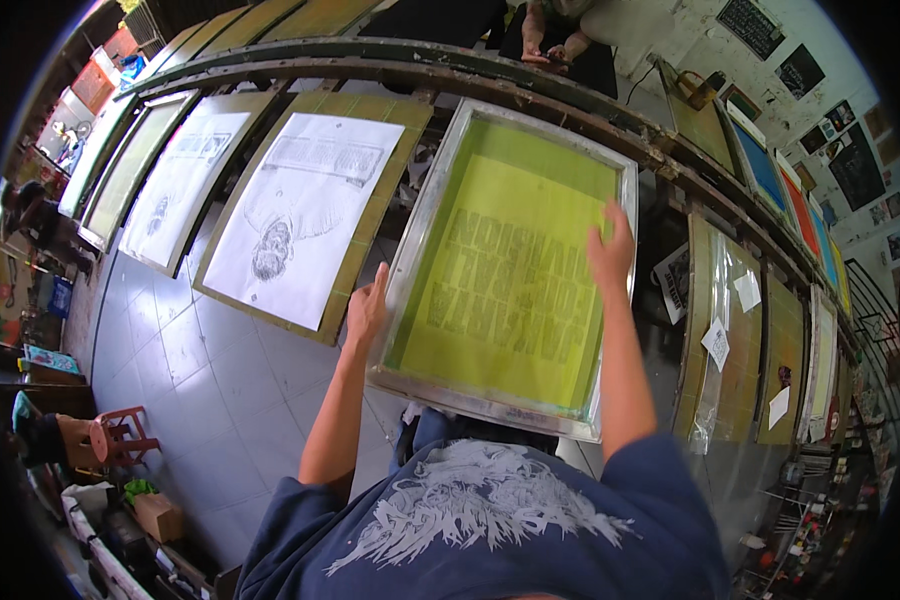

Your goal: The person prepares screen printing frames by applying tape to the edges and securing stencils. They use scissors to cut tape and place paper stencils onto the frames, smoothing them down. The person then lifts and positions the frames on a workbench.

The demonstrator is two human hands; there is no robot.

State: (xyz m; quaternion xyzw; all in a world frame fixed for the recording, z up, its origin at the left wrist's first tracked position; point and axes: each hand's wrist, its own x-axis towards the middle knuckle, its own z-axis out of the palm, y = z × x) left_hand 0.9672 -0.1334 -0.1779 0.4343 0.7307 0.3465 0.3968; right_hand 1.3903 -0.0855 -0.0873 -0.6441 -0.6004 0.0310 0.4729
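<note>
A screen-printing frame with a pale metal border lies tilted in front of me, its near end close to my waist. Its yellow-green mesh carries large block lettering. At the frame's left side, my left hand is closed against the border, one digit stretched along it and the others partly hidden. My right hand is over the right border and the mesh edge, with thumb and fingers apart. Whether it touches the frame is unclear.
Left of the frame, a white printed sheet with a portrait lies on a board, with more boards beyond. Boards with clear film stand at right. A red stool is on the tiled floor. Another person's hands show at the far side.
</note>
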